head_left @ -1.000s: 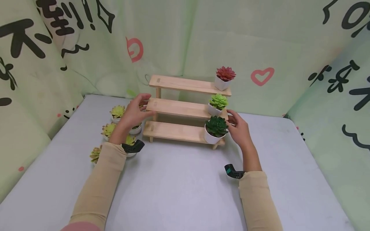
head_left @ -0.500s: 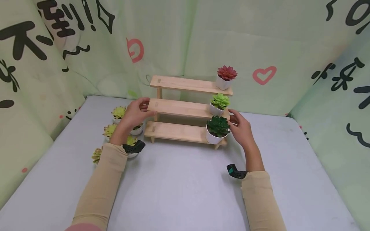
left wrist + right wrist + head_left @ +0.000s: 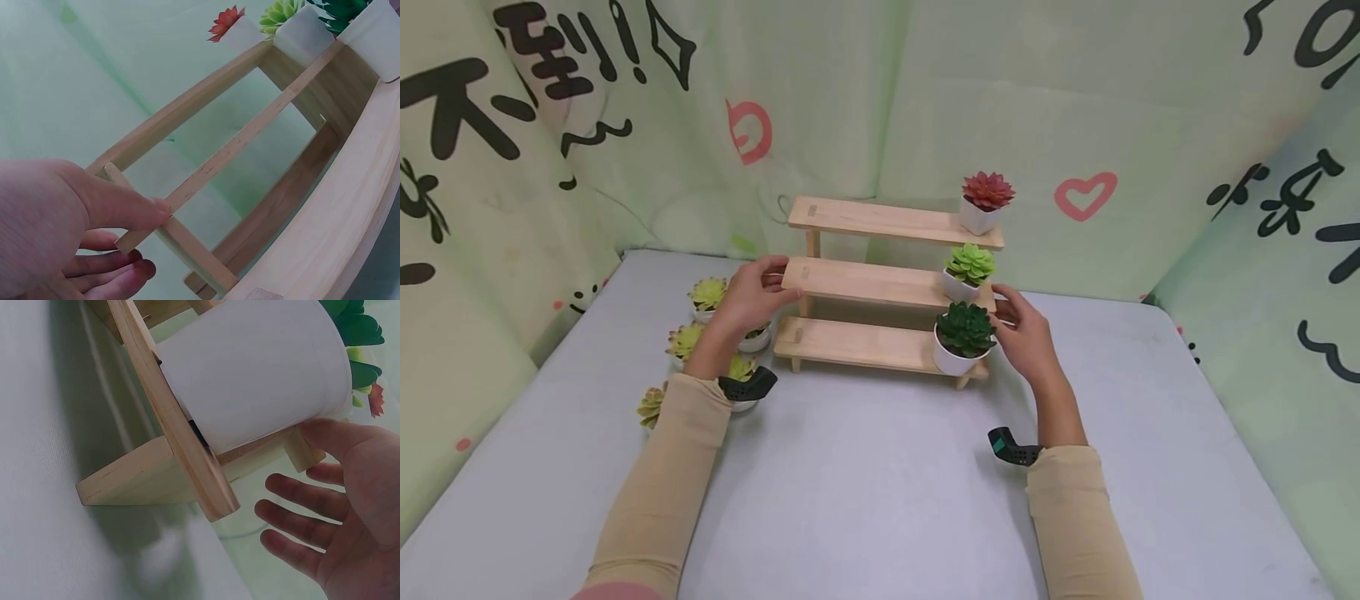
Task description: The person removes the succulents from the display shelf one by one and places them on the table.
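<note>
A three-tier wooden plant stand point(image 3: 865, 281) stands on the table. My left hand point(image 3: 751, 293) holds the left end of its middle shelf point(image 3: 225, 150), thumb on the front edge and fingers beyond it. My right hand point(image 3: 1024, 333) is at that shelf's right end point(image 3: 303, 453), thumb and index finger about it, the other fingers spread loosely. Along the stand's right side are three potted succulents: red point(image 3: 987, 192) on the top shelf, light green point(image 3: 970, 265) on the middle, dark green point(image 3: 965, 329) on the bottom. The dark green one's white pot point(image 3: 256, 375) is close to my right thumb.
Several yellow-green potted succulents point(image 3: 685, 340) stand left of the stand, partly hidden by my left arm. A pale cloth covers the table point(image 3: 865, 483). Green printed curtains point(image 3: 1037, 100) enclose the back and sides.
My left hand has lowered slightly at the shelf end between the oldest frame and now. The view has shifted a little; the stand and plants keep their arrangement.
</note>
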`<state>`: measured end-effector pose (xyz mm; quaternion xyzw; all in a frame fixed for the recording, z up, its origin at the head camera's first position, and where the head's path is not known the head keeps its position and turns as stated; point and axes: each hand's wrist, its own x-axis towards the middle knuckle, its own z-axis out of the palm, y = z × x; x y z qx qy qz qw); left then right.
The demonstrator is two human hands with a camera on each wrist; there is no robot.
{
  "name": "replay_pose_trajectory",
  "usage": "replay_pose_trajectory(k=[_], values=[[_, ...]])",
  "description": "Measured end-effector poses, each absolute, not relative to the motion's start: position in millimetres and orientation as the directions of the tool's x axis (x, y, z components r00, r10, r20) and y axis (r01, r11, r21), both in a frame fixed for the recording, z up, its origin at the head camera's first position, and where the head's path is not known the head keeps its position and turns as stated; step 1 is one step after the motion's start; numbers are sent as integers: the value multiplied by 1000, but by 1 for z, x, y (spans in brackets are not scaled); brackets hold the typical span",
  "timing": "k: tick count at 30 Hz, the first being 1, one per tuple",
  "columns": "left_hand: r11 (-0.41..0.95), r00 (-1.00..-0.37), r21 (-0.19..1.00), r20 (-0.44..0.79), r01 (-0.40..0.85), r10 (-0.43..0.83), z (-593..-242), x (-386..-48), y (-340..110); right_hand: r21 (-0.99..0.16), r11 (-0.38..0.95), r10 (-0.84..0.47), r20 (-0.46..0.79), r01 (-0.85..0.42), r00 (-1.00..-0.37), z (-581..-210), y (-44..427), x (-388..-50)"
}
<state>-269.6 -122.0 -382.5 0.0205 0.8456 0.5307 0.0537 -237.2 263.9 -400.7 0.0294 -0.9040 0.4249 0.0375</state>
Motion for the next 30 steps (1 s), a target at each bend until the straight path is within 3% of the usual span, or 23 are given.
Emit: replay_pose_trajectory(k=[9,30], values=[[433,-993,901,-79,-36,82,-380,-269,-126,-755,646,-21,128,-111,-992,-397,264,-237],[430,-991,902,-22,36,129,-383,-263,-121,-797,588,136,268,-140,-954,-369,277,-235]])
